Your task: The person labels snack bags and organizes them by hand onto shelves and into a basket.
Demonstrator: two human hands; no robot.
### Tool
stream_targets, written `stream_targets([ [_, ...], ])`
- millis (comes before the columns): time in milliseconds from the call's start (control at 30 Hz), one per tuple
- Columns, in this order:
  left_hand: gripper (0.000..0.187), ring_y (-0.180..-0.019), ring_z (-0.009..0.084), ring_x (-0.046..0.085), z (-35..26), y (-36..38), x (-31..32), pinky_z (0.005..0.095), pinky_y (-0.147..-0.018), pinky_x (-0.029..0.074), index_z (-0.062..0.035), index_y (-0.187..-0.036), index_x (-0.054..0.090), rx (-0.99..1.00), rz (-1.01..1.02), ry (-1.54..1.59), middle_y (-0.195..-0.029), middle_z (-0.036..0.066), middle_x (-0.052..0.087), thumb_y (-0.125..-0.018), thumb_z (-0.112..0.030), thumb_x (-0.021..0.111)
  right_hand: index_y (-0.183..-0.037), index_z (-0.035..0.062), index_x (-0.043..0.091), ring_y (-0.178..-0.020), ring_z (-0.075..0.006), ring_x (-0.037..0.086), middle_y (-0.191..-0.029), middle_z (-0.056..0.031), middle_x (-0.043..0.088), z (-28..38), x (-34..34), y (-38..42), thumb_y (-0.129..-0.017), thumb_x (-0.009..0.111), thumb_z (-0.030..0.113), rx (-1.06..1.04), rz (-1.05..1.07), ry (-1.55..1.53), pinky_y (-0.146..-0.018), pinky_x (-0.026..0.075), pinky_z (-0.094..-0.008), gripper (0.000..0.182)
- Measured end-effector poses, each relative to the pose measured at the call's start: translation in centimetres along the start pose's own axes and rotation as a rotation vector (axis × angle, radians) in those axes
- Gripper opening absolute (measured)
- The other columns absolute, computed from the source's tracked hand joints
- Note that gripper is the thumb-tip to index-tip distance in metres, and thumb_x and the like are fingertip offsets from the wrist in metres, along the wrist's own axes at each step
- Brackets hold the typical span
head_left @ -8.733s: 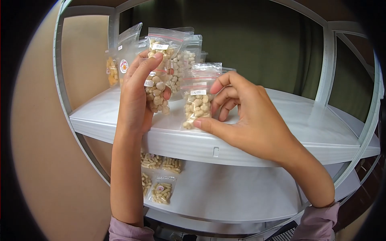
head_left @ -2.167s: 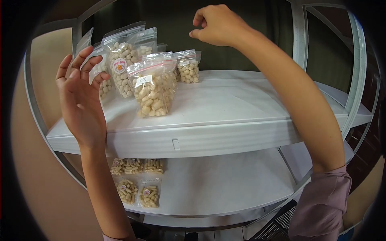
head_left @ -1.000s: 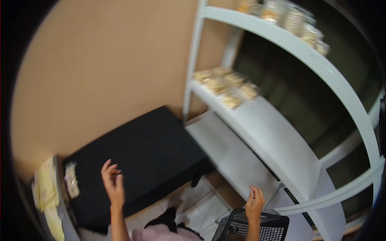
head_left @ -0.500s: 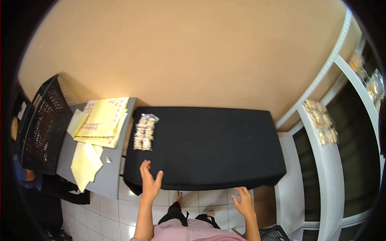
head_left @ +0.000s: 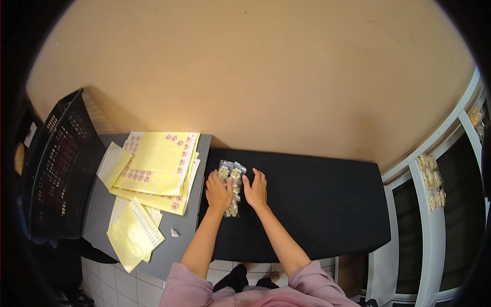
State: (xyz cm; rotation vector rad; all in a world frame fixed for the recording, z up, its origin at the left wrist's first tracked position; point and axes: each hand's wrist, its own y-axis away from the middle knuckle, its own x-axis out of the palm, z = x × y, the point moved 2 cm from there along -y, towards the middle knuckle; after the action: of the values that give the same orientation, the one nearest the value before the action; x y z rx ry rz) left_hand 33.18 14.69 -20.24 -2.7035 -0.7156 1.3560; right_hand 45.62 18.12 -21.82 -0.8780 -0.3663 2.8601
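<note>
Several small clear packets of pale pieces (head_left: 235,187) lie in a block near the left end of the black-covered table (head_left: 317,204). My left hand (head_left: 218,192) rests over the left side of the packets, its fingers apart and hiding part of them. Beside their right edge is my right hand (head_left: 255,188), fingers extended, thumb close to the packets. Neither hand is closed around anything.
Yellow sticker sheets (head_left: 158,163) and a small whitish scrap (head_left: 175,233) lie on the grey table (head_left: 179,250) at left. A black perforated basket (head_left: 66,174) stands at its far side. More packets (head_left: 431,179) are on the white shelving (head_left: 419,240) at right.
Both hands have moved forward from the table's front edge to the packets, the right hand also leftward. The view has shifted, so the tables appear farther right.
</note>
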Motion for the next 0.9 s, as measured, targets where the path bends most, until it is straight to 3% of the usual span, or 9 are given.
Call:
stream_targets([
  [67,0.057,-0.111,0.0371,0.038,0.4,-0.3,0.5,0.0443,-0.092,0.033,0.0032,-0.123,0.033,-0.058,0.070,-0.115,-0.121,0.021,0.040,-0.083,-0.035,0.048,-0.117,0.0019,0.045,-0.109,-0.0341,0.041,-0.117,-0.0159,0.046,-0.1,1.3,-2.3,-0.082,0.053,0.035,-0.020,-0.007,0.013,-0.087,0.037,-0.0441,0.049],
  [167,0.055,-0.105,0.0363,0.042,1.1,-0.6,1.1,0.0445,-0.088,0.036,0.0016,-0.122,0.034,0.007,0.072,-0.071,-0.114,0.021,0.044,-0.082,-0.033,0.048,-0.114,0.0046,0.049,-0.102,-0.0310,0.045,-0.104,-0.0125,0.052,0.7,1.5,-3.5,-0.078,0.056,0.028,-0.076,0.313,0.183,-0.081,0.039,-0.0392,0.044],
  [267,0.048,-0.099,0.0356,0.046,1.0,0.1,1.4,0.0436,-0.083,0.039,0.0006,-0.117,0.039,0.034,0.112,-0.037,-0.106,0.020,0.047,-0.082,-0.031,0.049,-0.110,0.0037,0.052,-0.093,-0.0303,0.050,-0.096,-0.0127,0.052,-0.5,2.4,-2.1,-0.080,0.054,0.024,-0.204,0.342,0.120,-0.078,0.041,-0.0375,0.036],
  [300,0.043,-0.096,0.0355,0.048,0.6,0.2,1.4,0.0428,-0.079,0.041,0.0003,-0.112,0.042,0.067,0.120,-0.035,-0.102,0.019,0.048,-0.082,-0.030,0.049,-0.104,0.0019,0.054,-0.081,-0.0320,0.054,-0.092,-0.0150,0.050,-0.4,2.0,-1.1,-0.081,0.052,0.018,-0.245,0.220,-0.010,-0.072,0.044,-0.0374,0.029],
  [400,0.032,-0.089,0.0337,0.051,-1.0,1.4,2.0,0.0417,-0.071,0.046,-0.0007,-0.101,0.047,0.152,0.113,-0.017,-0.094,0.017,0.050,-0.082,-0.026,0.050,-0.105,0.0011,0.052,-0.083,-0.0348,0.055,-0.095,-0.0161,0.048,0.9,-0.1,1.6,-0.081,0.049,0.016,-0.063,0.025,-0.138,-0.071,0.045,-0.0405,0.029],
  [533,0.026,-0.089,0.0334,0.053,-4.7,3.2,3.5,0.0422,-0.072,0.045,-0.0021,-0.098,0.047,0.144,0.251,0.159,-0.094,0.016,0.050,-0.085,-0.025,0.046,-0.103,0.0013,0.053,-0.080,-0.0346,0.055,-0.094,-0.0164,0.048,-0.3,-4.0,2.5,-0.083,0.047,0.013,-0.064,-0.236,-0.113,-0.068,0.046,-0.0396,0.024],
  [667,0.024,-0.086,0.0347,0.053,-8.4,5.2,6.8,0.0421,-0.071,0.044,-0.0011,-0.096,0.047,0.148,0.373,0.411,-0.092,0.017,0.050,-0.085,-0.022,0.046,-0.090,0.0005,0.057,-0.077,-0.0287,0.054,-0.085,-0.0144,0.051,-3.7,-9.8,2.6,-0.080,0.050,0.005,-0.071,-0.513,-0.004,-0.068,0.044,-0.0350,0.013],
  [767,0.023,-0.085,0.0336,0.053,-10.4,4.9,7.4,0.0416,-0.071,0.043,-0.0013,-0.096,0.047,0.187,0.329,0.408,-0.093,0.016,0.050,-0.085,-0.022,0.048,-0.087,0.0005,0.058,-0.076,-0.0257,0.053,-0.083,-0.0127,0.051,-7.2,-13.6,2.7,-0.081,0.050,0.005,0.130,-0.727,-0.025,-0.067,0.043,-0.0339,0.011],
  [900,0.050,-0.105,0.0336,0.041,-11.1,4.4,8.2,0.0436,-0.085,0.034,0.0015,-0.114,0.040,0.350,0.261,0.131,-0.110,0.018,0.044,-0.077,-0.027,0.059,-0.093,0.0007,0.056,-0.079,-0.0257,0.053,-0.090,-0.0136,0.050,-12.8,-18.4,3.7,-0.082,0.049,0.008,0.301,-0.881,0.034,-0.069,0.043,-0.0334,0.015],
])
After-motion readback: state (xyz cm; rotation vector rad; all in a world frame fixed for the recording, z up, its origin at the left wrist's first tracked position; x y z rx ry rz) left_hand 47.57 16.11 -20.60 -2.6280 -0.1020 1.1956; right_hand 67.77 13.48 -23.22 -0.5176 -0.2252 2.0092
